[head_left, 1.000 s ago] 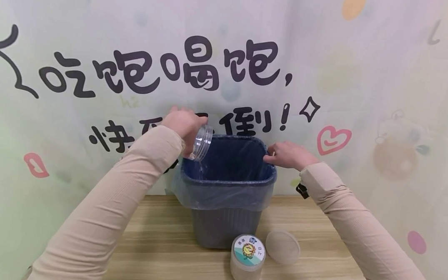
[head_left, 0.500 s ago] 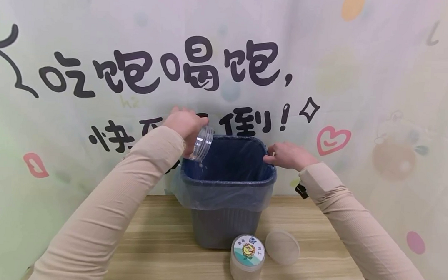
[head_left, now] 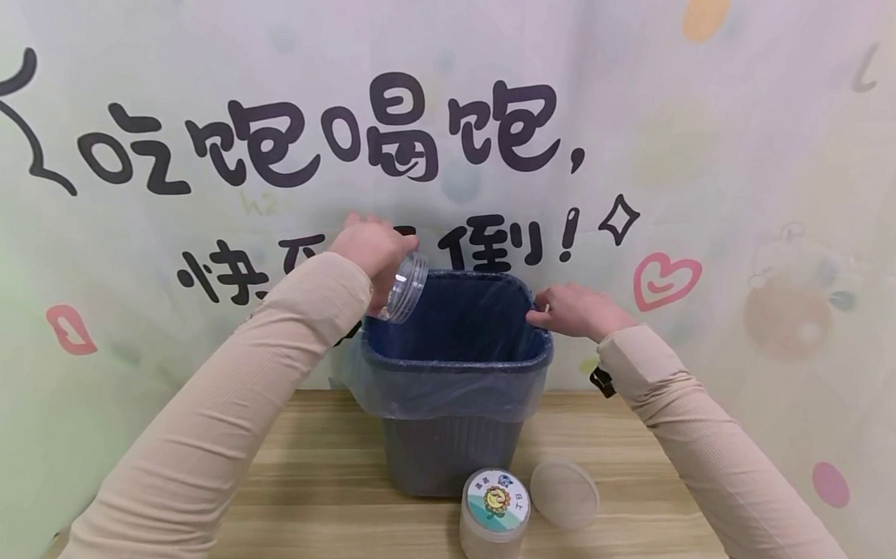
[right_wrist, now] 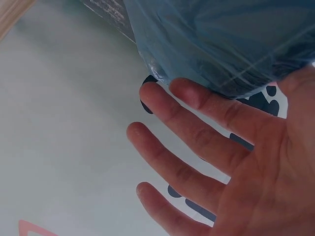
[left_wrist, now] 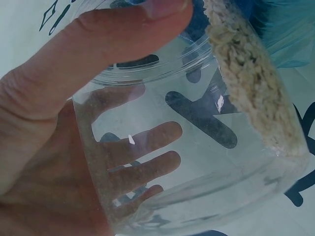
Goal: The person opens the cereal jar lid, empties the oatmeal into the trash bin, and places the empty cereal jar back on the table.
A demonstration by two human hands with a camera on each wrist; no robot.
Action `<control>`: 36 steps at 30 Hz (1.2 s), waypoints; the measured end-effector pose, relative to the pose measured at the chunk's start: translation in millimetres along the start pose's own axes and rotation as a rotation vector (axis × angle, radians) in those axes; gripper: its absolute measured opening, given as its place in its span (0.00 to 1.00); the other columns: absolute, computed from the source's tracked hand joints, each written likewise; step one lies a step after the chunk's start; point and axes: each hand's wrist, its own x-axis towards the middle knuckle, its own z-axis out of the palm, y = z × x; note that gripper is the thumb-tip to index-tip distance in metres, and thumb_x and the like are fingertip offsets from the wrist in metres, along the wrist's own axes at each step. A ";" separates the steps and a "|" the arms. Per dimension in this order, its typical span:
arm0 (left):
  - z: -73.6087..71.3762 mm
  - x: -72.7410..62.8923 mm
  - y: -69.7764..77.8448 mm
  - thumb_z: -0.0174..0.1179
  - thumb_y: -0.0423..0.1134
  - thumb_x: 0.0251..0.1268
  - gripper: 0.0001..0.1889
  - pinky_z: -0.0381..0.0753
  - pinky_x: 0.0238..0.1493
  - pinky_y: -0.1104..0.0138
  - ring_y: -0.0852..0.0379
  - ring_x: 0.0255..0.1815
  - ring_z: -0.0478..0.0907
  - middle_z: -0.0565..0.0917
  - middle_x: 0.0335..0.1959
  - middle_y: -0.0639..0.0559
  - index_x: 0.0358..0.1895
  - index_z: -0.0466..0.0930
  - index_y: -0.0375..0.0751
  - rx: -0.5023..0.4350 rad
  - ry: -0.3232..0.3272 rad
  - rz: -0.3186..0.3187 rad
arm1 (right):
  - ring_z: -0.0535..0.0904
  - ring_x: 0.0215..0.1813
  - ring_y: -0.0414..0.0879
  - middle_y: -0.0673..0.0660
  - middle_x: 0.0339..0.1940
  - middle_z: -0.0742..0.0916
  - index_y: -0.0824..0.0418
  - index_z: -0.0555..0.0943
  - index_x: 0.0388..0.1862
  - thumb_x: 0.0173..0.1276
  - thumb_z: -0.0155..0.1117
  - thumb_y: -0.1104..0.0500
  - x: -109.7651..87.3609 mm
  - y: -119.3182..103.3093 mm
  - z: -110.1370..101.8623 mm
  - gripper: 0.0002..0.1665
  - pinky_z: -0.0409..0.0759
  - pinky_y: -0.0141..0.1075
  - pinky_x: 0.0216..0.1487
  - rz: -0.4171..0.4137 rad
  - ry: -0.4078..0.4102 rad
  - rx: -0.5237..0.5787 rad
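My left hand (head_left: 370, 247) grips a clear plastic jar (head_left: 408, 290), tilted on its side with its mouth over the left of a dark blue trash bin (head_left: 451, 459). In the left wrist view, pale oat-like flakes (left_wrist: 251, 83) lie along one wall of the jar; the rest of its wall is see-through. Thumb and forefinger of my right hand (head_left: 574, 308) pinch the bin's right rim, where a thin bluish liner bag (right_wrist: 206, 44) folds over. The other right fingers stretch out beside the bag. The bin's floor is hidden.
A small tub (head_left: 492, 544) with a flower-printed label on its lid stands before the bin on the wooden table (head_left: 312, 474). Next to it lies a round translucent lid (head_left: 566, 495). A printed cloth backdrop (head_left: 635, 113) hangs behind the bin.
The jar and left hand have shifted very slightly to the right. Bits falling from the jar's mouth earlier are no longer visible. The right hand has stayed at the rim.
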 end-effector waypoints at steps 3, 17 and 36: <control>1.5 1.1 0.1 0.78 0.40 0.30 0.47 0.66 0.50 0.53 0.43 0.48 0.71 0.77 0.47 0.44 0.64 0.67 0.49 0.007 0.008 -0.004 | 0.79 0.37 0.52 0.56 0.34 0.84 0.61 0.82 0.36 0.68 0.54 0.50 -0.4 -0.2 -0.1 0.17 0.77 0.49 0.38 0.000 0.002 0.003; -9.2 -11.0 3.0 0.76 0.36 0.35 0.47 0.65 0.53 0.52 0.41 0.52 0.70 0.76 0.51 0.40 0.67 0.65 0.45 -0.031 -0.024 0.015 | 0.79 0.39 0.53 0.57 0.35 0.85 0.62 0.82 0.39 0.69 0.53 0.50 -0.9 -1.2 0.1 0.17 0.77 0.51 0.41 -0.004 -0.004 0.003; -8.2 -13.4 4.7 0.76 0.35 0.35 0.45 0.65 0.52 0.52 0.41 0.50 0.71 0.77 0.47 0.41 0.65 0.67 0.44 -0.023 0.013 0.018 | 0.78 0.38 0.53 0.57 0.34 0.84 0.62 0.82 0.39 0.70 0.53 0.50 -1.5 -1.1 1.1 0.17 0.77 0.50 0.42 0.005 -0.011 0.013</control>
